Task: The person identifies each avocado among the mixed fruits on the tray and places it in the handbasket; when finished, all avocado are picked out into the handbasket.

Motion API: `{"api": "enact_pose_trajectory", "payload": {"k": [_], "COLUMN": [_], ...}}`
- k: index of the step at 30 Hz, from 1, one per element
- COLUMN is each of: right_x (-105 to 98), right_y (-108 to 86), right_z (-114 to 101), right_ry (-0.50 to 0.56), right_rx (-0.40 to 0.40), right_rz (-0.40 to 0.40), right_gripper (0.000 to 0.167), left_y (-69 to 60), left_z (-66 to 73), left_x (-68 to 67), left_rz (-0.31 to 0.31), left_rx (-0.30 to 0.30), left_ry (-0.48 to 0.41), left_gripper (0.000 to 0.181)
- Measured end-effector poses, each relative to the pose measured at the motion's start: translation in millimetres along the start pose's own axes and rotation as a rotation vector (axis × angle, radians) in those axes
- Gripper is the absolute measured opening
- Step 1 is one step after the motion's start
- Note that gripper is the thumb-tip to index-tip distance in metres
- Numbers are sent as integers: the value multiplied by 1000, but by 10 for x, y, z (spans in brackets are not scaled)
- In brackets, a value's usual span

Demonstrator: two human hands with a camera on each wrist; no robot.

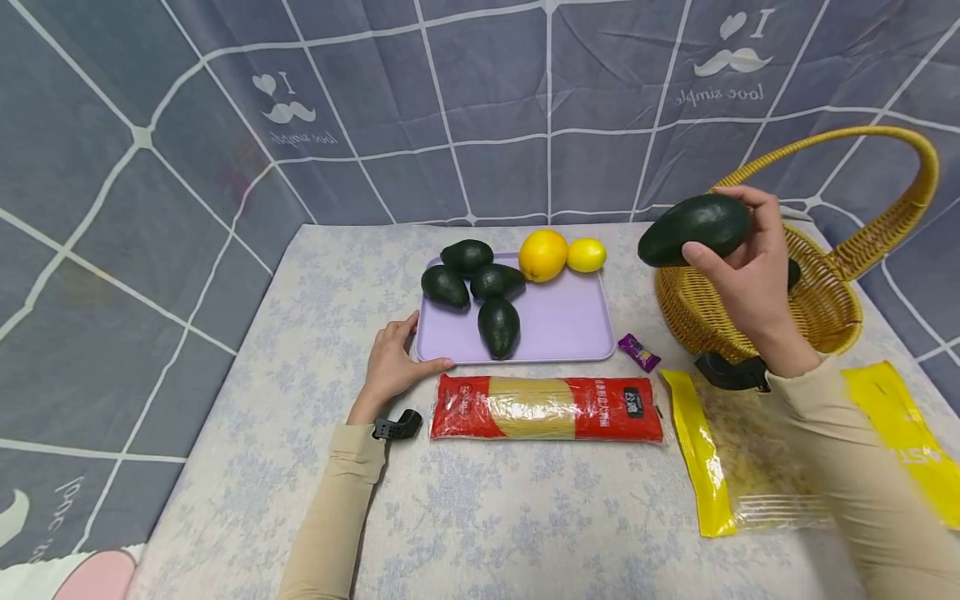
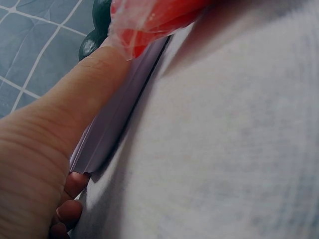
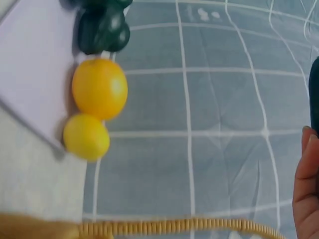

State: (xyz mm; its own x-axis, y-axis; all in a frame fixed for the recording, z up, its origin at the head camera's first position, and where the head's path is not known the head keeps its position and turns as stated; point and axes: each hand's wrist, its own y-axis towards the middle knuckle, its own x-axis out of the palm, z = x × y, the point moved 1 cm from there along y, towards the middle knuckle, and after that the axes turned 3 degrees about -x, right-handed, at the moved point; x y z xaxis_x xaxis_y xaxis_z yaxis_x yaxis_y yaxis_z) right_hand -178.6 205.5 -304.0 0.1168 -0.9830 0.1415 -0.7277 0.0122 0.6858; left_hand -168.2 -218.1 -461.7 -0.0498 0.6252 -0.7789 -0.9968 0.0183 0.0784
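Observation:
My right hand grips a dark green avocado above the left side of the wicker basket. In the right wrist view, only fingers and a sliver of the avocado show at the right edge. My left hand rests at the lower left corner of the lilac tray, thumb along the near edge, other fingers at the left side. Several avocados lie on the tray's left part, with an orange and a lemon at its back right corner.
A red noodle packet lies in front of the tray. Between tray and basket is a small purple wrapped candy. A yellow-edged bag lies at the right, partly under my right forearm. Another dark green item shows inside the basket.

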Motion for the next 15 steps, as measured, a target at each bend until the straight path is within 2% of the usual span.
{"api": "enact_pose_trajectory", "payload": {"k": [4, 8, 12, 15], "right_x": [-181, -386, -597, -751], "right_y": [-3, -8, 1, 13], "right_z": [-35, -58, -59, -62], "right_ry": [7, 20, -3, -64], "right_rx": [-40, -42, -5, 69], "right_rz": [83, 151, 196, 223], "right_gripper": [61, 59, 54, 53], "left_y": [0, -1, -2, -1], "left_z": [8, 13, 10, 10], "left_x": [0, -9, -12, -5], "left_rz": [-2, -1, -2, -4], "left_rx": [3, 4, 0, 3], "left_ry": [0, -3, -5, -6], "left_gripper": [108, 107, 108, 108]}}
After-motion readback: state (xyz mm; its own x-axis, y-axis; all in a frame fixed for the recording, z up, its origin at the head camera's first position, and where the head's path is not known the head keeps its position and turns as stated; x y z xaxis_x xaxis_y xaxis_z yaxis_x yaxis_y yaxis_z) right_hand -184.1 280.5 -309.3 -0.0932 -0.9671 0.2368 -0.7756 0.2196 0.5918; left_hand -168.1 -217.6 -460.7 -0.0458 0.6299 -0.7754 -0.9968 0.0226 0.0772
